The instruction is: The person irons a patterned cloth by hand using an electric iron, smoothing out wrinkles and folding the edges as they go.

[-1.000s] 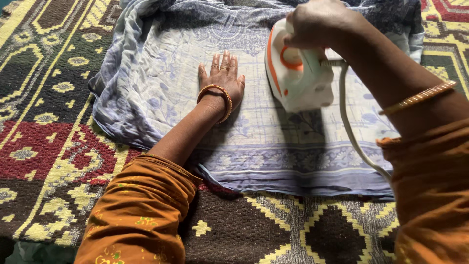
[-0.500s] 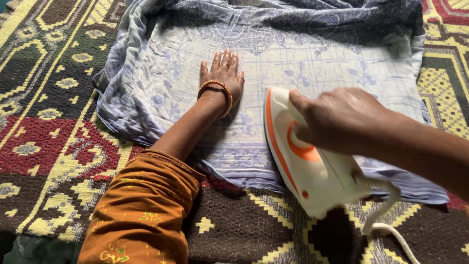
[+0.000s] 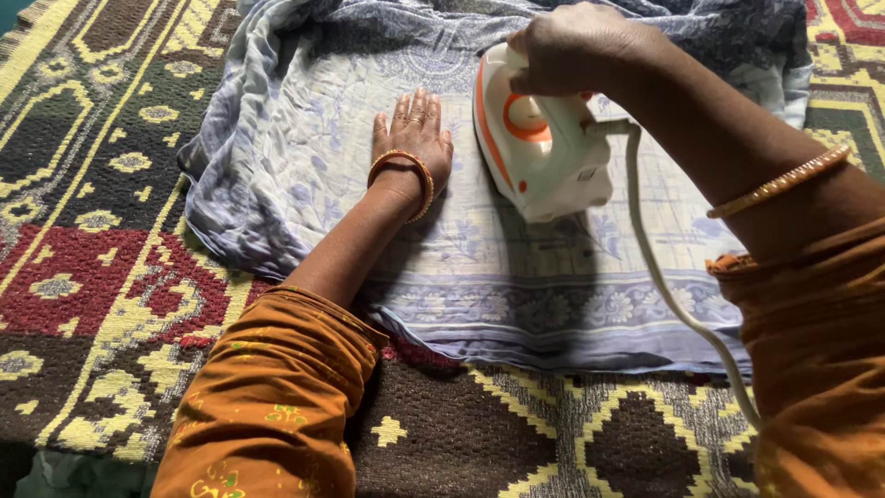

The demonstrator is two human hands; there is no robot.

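A pale blue printed cloth lies spread on a patterned rug. My left hand rests flat on the cloth with fingers apart, pressing it down; a gold bangle circles the wrist. My right hand grips the handle of a white and orange iron, which sits on the cloth just right of my left hand. The iron's white cord trails down toward the lower right. Both arms wear orange sleeves.
The woven rug in brown, red, green and yellow surrounds the cloth on all sides. The far part of the cloth is bunched and wrinkled at the upper left and top.
The iron slid from the cloth's far part toward the near edge, then back up to the middle. My left hand stayed flat in the same spot.
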